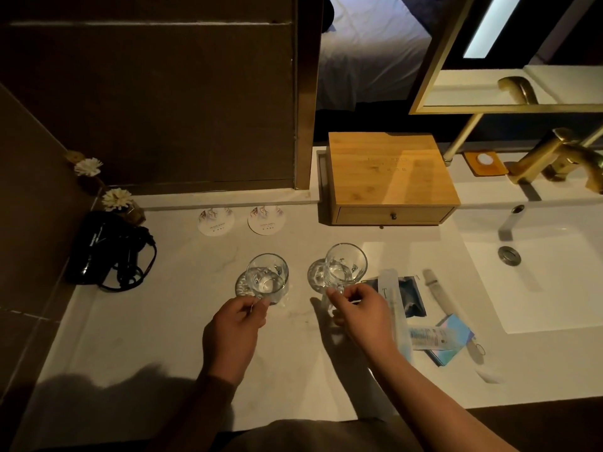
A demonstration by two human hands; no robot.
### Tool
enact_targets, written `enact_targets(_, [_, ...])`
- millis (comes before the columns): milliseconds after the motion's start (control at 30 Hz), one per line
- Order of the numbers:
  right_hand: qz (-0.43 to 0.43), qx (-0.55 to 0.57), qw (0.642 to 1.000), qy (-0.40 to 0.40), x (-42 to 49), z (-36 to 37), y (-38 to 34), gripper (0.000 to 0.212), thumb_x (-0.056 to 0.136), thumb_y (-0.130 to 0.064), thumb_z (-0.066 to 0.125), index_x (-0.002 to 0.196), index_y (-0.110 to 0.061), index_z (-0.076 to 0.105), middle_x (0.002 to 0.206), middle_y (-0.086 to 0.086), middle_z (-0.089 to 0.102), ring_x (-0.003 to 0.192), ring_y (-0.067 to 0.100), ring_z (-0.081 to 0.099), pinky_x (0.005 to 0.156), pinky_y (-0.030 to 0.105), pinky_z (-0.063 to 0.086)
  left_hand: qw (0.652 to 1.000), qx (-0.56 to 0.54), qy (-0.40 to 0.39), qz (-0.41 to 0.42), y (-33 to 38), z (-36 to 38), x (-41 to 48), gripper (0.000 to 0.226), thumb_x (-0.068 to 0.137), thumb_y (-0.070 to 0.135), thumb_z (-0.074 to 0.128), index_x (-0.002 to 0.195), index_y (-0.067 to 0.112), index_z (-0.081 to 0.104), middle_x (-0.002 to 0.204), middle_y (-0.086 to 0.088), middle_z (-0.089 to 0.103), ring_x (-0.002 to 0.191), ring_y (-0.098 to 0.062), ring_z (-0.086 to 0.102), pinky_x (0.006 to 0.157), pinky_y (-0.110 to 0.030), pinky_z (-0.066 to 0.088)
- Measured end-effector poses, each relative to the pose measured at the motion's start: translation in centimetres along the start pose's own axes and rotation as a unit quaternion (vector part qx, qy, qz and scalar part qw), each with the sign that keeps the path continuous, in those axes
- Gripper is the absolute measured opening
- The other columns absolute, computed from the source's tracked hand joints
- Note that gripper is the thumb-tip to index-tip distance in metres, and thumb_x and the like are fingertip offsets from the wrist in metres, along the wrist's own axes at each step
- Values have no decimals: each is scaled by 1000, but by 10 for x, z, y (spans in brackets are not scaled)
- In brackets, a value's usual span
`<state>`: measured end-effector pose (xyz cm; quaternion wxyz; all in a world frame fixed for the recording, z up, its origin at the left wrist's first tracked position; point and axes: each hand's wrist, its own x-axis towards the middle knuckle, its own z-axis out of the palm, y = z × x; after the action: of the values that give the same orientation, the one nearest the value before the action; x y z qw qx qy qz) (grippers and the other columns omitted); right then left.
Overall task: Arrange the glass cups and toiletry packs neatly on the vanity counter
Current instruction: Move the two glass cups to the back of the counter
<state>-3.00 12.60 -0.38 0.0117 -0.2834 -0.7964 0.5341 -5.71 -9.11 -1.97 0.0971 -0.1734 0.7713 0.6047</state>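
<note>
glass cups [267, 275] pinched in both hands (above white counter [163, 321])

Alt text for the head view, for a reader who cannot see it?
Two bare hands, left hand and right hand, each grip a clear glass cup, left cup and right cup, on a white marble vanity counter. Plastic toiletry packs lie scattered rightward, beside the white sink.
</note>
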Motion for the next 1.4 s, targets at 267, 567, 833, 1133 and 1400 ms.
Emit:
enact_targets(267, [-90,-91,991,23,6,1,-3,21,94,-34,59,80,-20,66,78,-2,66,73,10,63,66,26,50,1000,13,25,10,3,-16,9,21,70,60,69,79,42,71,72,9,77,77,-15,76,86,-53,59])
enact_targets(567, [-165,-126,978,-27,27,24,-37,20,91,-37,63,85,-19,69,80,-2,67,74,13,65,71,36,57,997,6,65,28,5,-48,39,23,72,57,73,79,35,74,71,6,77,79,-25,75,86,-56,59])
enact_targets(833, [-179,-119,976,-41,58,48,-64,22,91,-36,63,87,-16,71,82,4,70,75,18,67,73,42,58,995,-22,89,34,23,-63,66,24,80,46,77,75,23,74,66,2,74,72,-18,73,83,-44,59])
enact_targets(1133, [-208,-137,968,-42,101,71,-96,21,92,-35,62,90,-16,69,87,3,67,76,18,67,72,43,59,995,-14,81,48,49,-80,126,26,73,52,73,71,26,72,61,8,69,70,-23,66,80,-53,58])
enact_targets(1400, [-182,-129,974,-42,121,88,-101,21,93,-34,62,92,-15,71,88,5,71,78,20,68,73,43,59,995,-16,74,72,63,-75,159,26,89,24,71,70,9,66,65,-8,63,68,-23,61,71,-36,52])
